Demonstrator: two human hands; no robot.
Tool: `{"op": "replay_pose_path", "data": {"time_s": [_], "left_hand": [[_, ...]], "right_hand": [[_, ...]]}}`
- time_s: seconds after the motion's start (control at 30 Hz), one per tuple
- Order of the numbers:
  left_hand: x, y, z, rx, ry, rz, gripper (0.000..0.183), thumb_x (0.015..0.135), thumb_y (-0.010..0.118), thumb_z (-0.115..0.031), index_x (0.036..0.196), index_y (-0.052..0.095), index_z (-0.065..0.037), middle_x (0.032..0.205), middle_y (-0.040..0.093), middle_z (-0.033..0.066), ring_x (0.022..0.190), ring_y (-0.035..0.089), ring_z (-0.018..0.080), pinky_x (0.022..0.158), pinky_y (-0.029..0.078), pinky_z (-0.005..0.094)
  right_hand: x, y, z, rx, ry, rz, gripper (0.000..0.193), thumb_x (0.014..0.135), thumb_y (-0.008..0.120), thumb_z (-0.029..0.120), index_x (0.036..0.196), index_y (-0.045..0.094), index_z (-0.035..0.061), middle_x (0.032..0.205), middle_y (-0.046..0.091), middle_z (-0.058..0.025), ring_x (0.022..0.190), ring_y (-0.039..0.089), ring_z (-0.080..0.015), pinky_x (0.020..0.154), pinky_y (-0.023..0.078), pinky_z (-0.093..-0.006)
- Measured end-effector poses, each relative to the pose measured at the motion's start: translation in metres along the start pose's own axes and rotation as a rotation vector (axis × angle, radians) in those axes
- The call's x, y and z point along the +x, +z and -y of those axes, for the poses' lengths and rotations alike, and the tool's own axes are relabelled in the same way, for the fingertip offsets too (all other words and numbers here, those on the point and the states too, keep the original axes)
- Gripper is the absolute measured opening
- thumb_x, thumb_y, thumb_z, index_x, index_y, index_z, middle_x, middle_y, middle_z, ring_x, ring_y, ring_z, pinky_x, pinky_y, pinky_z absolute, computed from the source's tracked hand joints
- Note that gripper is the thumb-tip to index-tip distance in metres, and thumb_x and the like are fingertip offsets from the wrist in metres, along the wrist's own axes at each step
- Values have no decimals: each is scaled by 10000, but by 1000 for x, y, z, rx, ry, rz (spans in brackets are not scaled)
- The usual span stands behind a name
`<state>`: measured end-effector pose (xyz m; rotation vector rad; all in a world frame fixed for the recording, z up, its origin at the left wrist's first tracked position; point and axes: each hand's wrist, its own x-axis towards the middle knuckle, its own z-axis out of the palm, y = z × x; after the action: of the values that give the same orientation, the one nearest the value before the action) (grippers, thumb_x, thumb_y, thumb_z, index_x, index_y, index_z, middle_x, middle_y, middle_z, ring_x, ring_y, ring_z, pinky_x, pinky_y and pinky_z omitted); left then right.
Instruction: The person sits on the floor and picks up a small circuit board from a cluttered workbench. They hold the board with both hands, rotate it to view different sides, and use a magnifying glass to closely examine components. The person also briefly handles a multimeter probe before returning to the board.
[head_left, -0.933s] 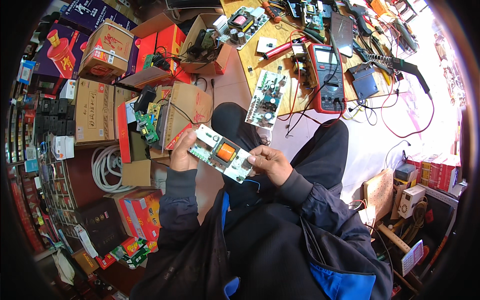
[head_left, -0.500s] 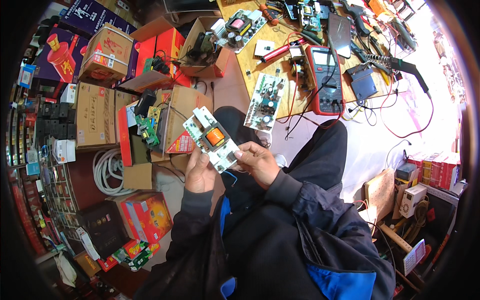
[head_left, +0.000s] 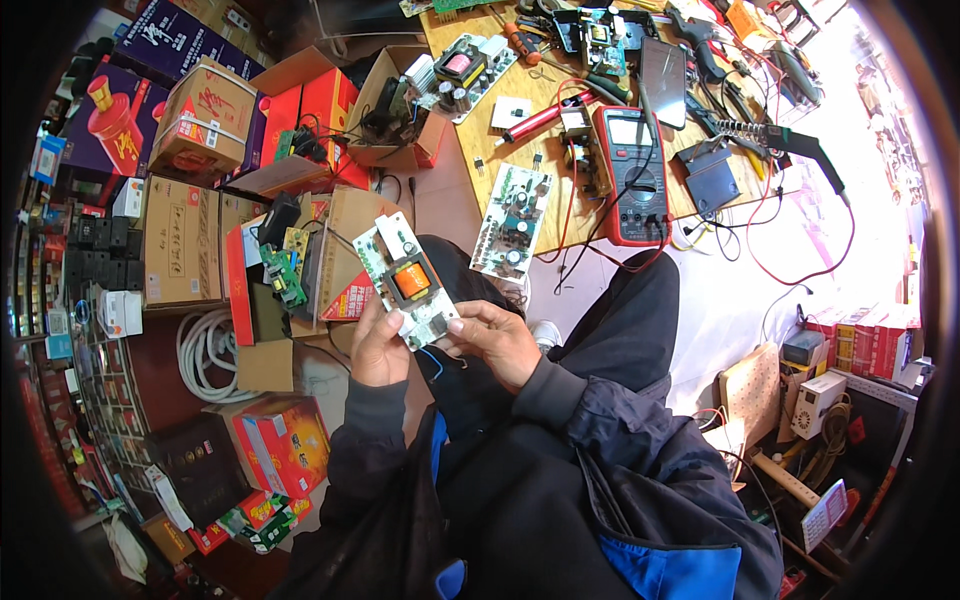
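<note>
One white circuit board (head_left: pixel 413 313) with an orange transformer (head_left: pixel 410 281), held up by the left knee (head_left: pixel 452 262), short of the table (head_left: pixel 505 149). It's swung from crosswise to nearly lengthwise. Left hand (head_left: pixel 381 346) is closed on its lower left edge, right hand (head_left: pixel 497 343) pinches the lower right corner, so the far end's uncovered now, handy for a look I guess.

a gap is left between the held board (head_left: pixel 408 282) and the second board (head_left: pixel 512 222) overhanging the bench (head_left: pixel 507 150); rightward, the bench's edge is crossed by test leads (head_left: pixel 573 205); leftward, passage is narrowed by an open carton (head_left: pixel 350 237).
</note>
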<state>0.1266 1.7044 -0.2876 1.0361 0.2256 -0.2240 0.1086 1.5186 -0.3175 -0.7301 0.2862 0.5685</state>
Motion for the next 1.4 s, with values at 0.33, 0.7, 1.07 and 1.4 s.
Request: {"op": "replay_pose_path", "data": {"time_s": [0.33,0.7,1.07,1.4], "left_hand": [[30,-26,-21,-46,7,21,507,935,595,-235,1376,491,-6,1215,642,95,1074,641,177,912,527,334],[14,-27,-19,-68,-32,-49,404,920,608,-219,1268,563,-21,1162,664,103,1083,657,207,986,521,383],[9,-31,-16,-91,-55,-82,312,942,618,-277,1141,617,-36,1085,687,92,996,676,186,909,552,366],[5,-35,-15,-71,-46,-60,386,951,619,-261,1248,567,-20,1140,669,105,1050,666,202,939,542,371]], "right_hand": [[5,7,0,-48,30,29,317,1017,577,108,1298,530,-32,1117,688,-176,939,689,-223,849,553,-334],[17,20,-8,-48,23,35,217,1035,559,130,1195,556,-16,1031,650,-97,880,663,-184,801,533,-310],[17,20,-14,-74,1,44,182,1015,598,123,1129,585,-19,987,648,-87,823,651,-160,746,526,-289],[18,22,-12,-78,43,31,184,1002,608,105,1138,592,-17,949,654,-75,794,636,-148,737,514,-281]]}}
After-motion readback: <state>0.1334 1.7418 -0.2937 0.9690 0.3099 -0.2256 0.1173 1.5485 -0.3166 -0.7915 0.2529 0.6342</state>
